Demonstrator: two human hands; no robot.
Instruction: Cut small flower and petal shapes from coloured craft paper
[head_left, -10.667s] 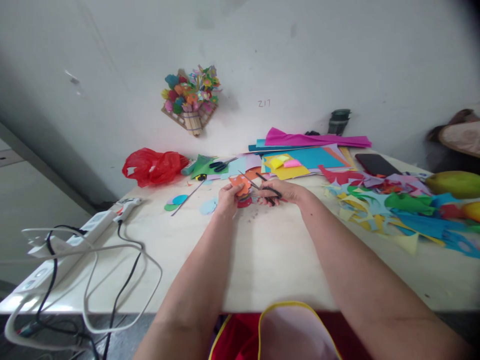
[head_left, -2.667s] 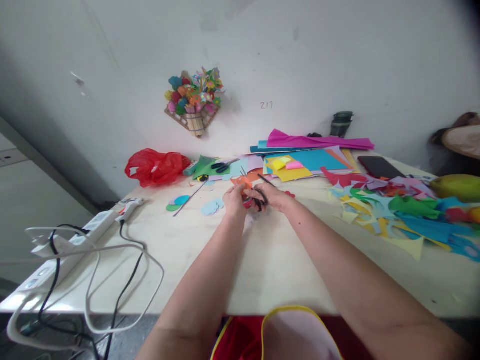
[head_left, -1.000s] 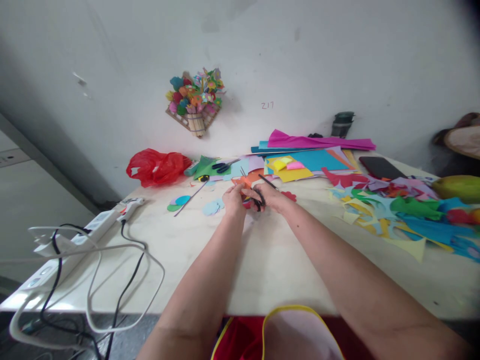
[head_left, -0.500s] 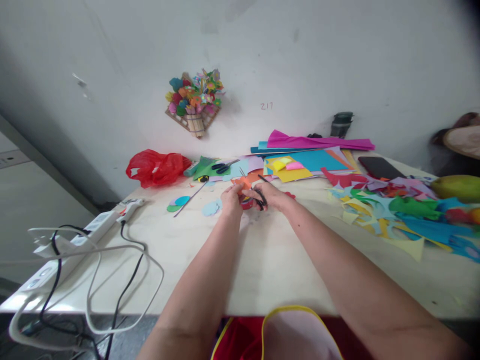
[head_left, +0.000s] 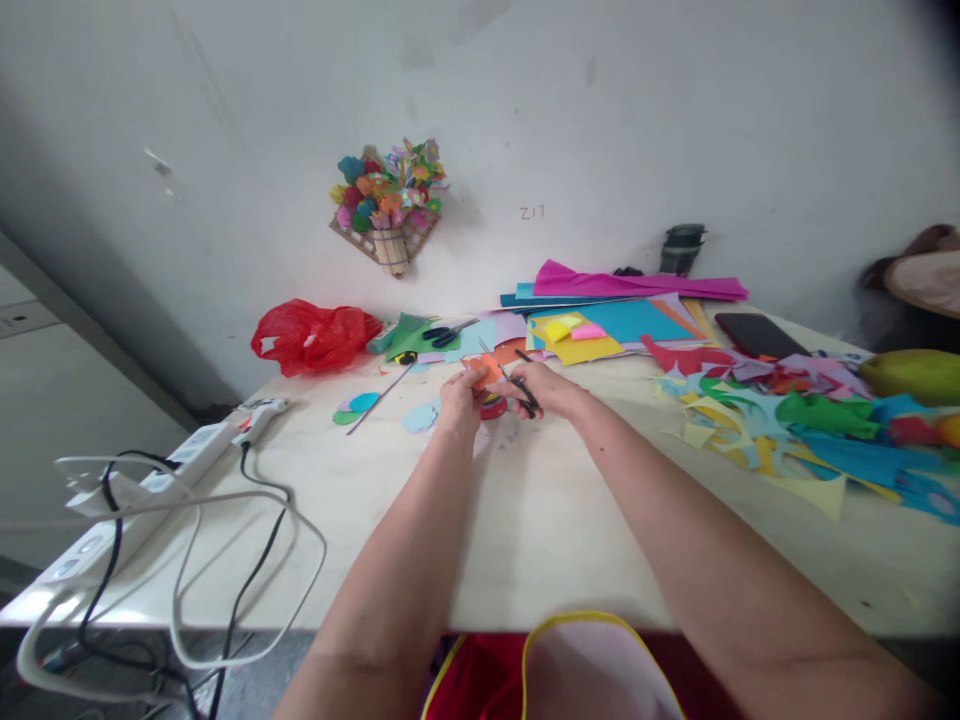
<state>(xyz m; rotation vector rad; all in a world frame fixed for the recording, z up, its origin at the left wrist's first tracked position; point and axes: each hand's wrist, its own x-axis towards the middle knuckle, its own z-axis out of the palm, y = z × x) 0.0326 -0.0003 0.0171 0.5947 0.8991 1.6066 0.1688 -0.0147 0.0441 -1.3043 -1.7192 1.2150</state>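
Observation:
My left hand (head_left: pixel 461 396) is closed on a piece of orange paper (head_left: pixel 486 369), holding it over the middle of the table. Close on its right, my right hand (head_left: pixel 547 388) grips a pair of scissors (head_left: pixel 526 396) with dark handles; the blades point toward the orange paper. Whether the blades touch the paper I cannot tell. Beneath the hands a round red item (head_left: pixel 493 408) is partly hidden. Pale blue scalloped paper pieces (head_left: pixel 421 417) lie left of my left hand, with blue and green paper circles (head_left: pixel 365 402) farther left.
Paper sheets (head_left: pixel 645 322) and a magenta roll (head_left: pixel 637 284) lie at the back. Paper scraps (head_left: pixel 810 420) cover the right side near a dark phone (head_left: pixel 761 335). A power strip (head_left: pixel 169 485) with looping cables runs along the left edge. Second scissors (head_left: pixel 448 333) and a red bag (head_left: pixel 315 335) stand behind.
My hands have moved slightly apart. The scissors have turned a little in my right hand, and more of the orange paper and the round red item shows between the hands.

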